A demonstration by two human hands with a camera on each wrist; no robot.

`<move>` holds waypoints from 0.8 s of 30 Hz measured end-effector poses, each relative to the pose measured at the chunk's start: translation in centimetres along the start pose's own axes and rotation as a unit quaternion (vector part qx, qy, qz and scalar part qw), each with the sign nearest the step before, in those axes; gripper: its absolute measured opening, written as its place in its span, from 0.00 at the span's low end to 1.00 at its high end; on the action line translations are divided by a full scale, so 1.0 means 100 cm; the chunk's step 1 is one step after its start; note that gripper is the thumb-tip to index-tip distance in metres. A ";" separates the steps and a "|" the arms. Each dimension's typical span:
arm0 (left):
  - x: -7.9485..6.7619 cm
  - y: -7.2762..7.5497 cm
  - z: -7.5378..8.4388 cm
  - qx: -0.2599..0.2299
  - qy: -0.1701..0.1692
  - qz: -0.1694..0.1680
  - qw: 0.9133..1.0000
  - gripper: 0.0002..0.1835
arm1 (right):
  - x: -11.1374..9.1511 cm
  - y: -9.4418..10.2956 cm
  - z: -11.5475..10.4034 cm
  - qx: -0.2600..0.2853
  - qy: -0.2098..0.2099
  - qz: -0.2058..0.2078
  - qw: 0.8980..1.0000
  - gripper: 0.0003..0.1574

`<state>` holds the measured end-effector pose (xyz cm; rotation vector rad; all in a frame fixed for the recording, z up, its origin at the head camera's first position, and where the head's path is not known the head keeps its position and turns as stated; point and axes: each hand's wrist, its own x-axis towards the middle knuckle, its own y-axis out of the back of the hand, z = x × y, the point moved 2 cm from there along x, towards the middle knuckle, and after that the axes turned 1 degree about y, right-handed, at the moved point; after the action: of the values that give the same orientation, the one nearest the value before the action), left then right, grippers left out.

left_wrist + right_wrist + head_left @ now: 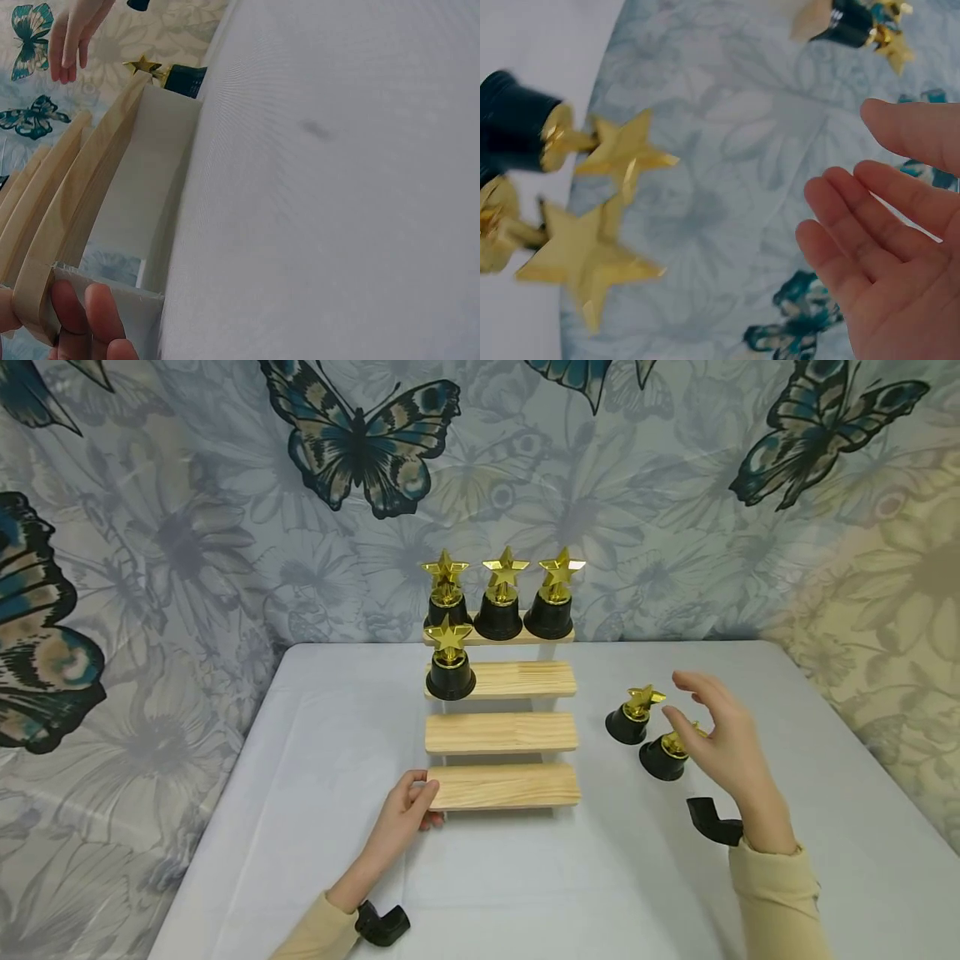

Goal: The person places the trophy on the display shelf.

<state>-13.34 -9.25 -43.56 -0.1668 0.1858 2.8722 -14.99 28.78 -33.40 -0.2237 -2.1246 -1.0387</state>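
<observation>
My left hand holds the left end of the lowest wooden step of a tiered display stand. In the left wrist view its thumb lies on one side of the board and the fingers curl round the other. My right hand hovers over the right of the table, thumb and fingers spread, holding nothing. Beneath and beside it stand two gold star trophies with black bases, a nearer trophy partly hidden by the hand and a farther trophy. Another star trophy stands at the left of the second step from the top.
Three more star trophies, the middle one among them, line the top step. A white cloth covers the table, which meets a butterfly-patterned backdrop behind. Black wrist mounts, such as the right one, stick out from both wrists.
</observation>
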 end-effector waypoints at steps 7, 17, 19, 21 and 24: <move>0.000 0.001 -0.001 0.003 0.001 0.007 1.000 0.16 | -0.022 0.008 0.017 -0.027 -0.038 -0.011 0.999 0.33; 0.001 0.000 -0.001 -0.005 0.005 0.006 1.000 0.16 | -0.043 0.004 0.038 -0.042 -0.084 -0.036 0.995 0.31; 0.001 0.000 -0.001 -0.004 0.006 0.005 1.000 0.16 | -0.047 0.003 0.042 -0.038 -0.099 -0.043 0.993 0.31; 0.000 0.000 -0.001 -0.005 0.005 0.003 1.000 0.16 | -0.049 0.002 0.045 -0.034 -0.118 -0.051 0.991 0.30; 0.000 0.000 -0.001 -0.006 0.004 0.001 1.000 0.16 | -0.052 0.000 0.050 -0.029 -0.142 -0.064 0.987 0.29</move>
<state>-13.35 -9.29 -43.61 -0.1795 0.1704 2.8752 -14.06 33.27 -38.99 -0.2807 -2.3923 -1.2042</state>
